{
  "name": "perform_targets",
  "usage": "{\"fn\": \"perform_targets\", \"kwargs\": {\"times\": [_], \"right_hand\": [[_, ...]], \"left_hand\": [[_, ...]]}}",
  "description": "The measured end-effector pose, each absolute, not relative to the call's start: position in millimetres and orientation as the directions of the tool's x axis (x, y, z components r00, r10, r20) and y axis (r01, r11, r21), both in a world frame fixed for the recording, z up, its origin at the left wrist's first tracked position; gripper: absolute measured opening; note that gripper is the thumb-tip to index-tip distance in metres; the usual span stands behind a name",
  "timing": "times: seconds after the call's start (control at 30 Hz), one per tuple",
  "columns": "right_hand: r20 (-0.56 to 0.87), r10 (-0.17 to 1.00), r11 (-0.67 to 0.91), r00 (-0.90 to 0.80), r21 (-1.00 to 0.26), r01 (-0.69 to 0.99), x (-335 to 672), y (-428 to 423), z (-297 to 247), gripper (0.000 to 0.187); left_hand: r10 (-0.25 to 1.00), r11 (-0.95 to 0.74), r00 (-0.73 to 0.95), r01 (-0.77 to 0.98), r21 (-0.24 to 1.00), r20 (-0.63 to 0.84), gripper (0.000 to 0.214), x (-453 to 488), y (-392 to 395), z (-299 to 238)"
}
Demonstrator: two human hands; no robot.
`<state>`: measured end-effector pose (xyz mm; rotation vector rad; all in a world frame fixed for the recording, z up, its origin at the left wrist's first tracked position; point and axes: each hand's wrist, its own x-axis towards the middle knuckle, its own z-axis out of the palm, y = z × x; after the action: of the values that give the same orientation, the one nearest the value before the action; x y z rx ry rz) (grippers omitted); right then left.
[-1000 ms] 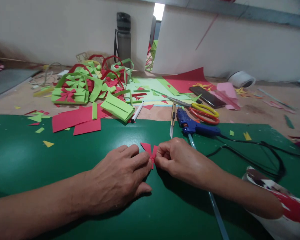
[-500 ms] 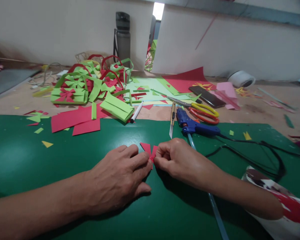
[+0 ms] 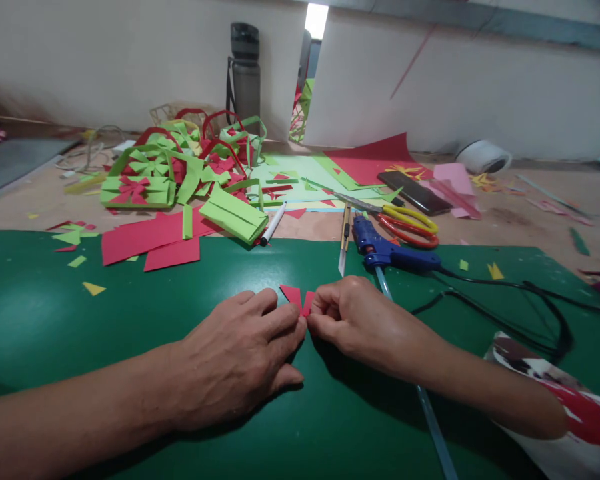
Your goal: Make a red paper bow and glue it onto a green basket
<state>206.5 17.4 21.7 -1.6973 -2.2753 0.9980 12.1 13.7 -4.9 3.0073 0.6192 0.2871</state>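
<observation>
A small red paper piece (image 3: 297, 297) with notched ends lies on the green cutting mat (image 3: 130, 320), in the middle of the view. My left hand (image 3: 235, 357) rests palm down on the mat, its fingertips pressed onto the piece's near left side. My right hand (image 3: 360, 320) comes in from the right with fingers curled, pinching the same red piece at its right edge. Most of the paper is hidden under the fingertips of both hands.
Behind my hands lie a blue glue gun (image 3: 385, 250) with a black cord (image 3: 505, 293), a utility knife (image 3: 345, 243), scissors with red-yellow handles (image 3: 405, 223), a white marker (image 3: 273, 223), a phone (image 3: 414, 192), red sheets (image 3: 150, 240), green and red paper baskets (image 3: 180, 167) and a grey bottle (image 3: 246, 70).
Almost nothing moved. The lower tip of the red piece that showed between my fingertips is now covered by them.
</observation>
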Motion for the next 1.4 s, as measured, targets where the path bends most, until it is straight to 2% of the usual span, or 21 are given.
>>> {"fn": "perform_targets", "kwargs": {"times": [0.3, 0.43, 0.57, 0.83, 1.2, 1.4], "right_hand": [[-0.225, 0.900, 0.167, -0.374, -0.613, 0.772, 218.5, 20.4, 26.8, 0.026], [-0.190, 0.919, 0.139, -0.347, -0.666, 0.733, 223.3, 25.5, 29.3, 0.021], [-0.254, 0.872, 0.137, -0.419, -0.695, 0.706, 221.0, 29.1, 28.4, 0.019], [-0.481, 0.781, -0.180, -0.400, -0.785, 0.592, 220.8, 39.7, 33.9, 0.009], [-0.464, 0.707, -0.086, -0.534, -0.805, 0.587, 219.5, 48.0, 27.4, 0.006], [-0.468, 0.702, -0.013, -0.537, -0.762, 0.648, 218.1, 48.6, 30.4, 0.008]], "left_hand": [[0.417, -0.909, 0.897, 0.405, 0.101, 0.146, 0.034, 13.6, 13.4, -2.1], [0.417, -0.908, 0.897, 0.407, 0.094, 0.143, 0.035, 13.2, 13.2, -1.7], [0.411, -0.911, 0.899, 0.400, 0.095, 0.152, 0.036, 12.9, 13.2, -2.9], [0.404, -0.915, 0.900, 0.394, 0.092, 0.163, 0.034, 13.9, 14.1, -2.9], [0.403, -0.915, 0.901, 0.394, 0.090, 0.158, 0.033, 13.3, 13.4, -3.1], [0.409, -0.912, 0.900, 0.402, 0.080, 0.152, 0.032, 12.5, 11.6, -4.4]]}}
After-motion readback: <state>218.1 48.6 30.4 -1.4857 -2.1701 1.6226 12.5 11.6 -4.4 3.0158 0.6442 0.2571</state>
